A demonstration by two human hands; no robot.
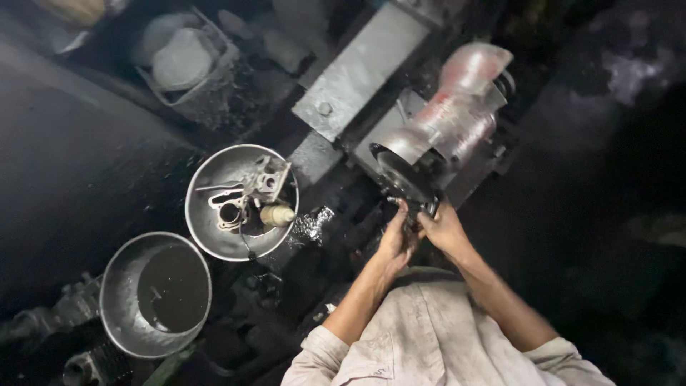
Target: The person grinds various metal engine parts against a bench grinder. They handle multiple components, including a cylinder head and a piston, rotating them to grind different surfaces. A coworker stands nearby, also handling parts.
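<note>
Grimy workshop floor—both hands, left hand [395,239] and right hand [443,229], grip a dark part [414,214] at the grinder [443,121]—bowls [214,236] nearby.

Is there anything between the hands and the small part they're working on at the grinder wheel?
Nothing visible. The left hand and right hand already meet on the small dark part, held right at the grinder wheel; the part itself is mostly hidden.
</note>
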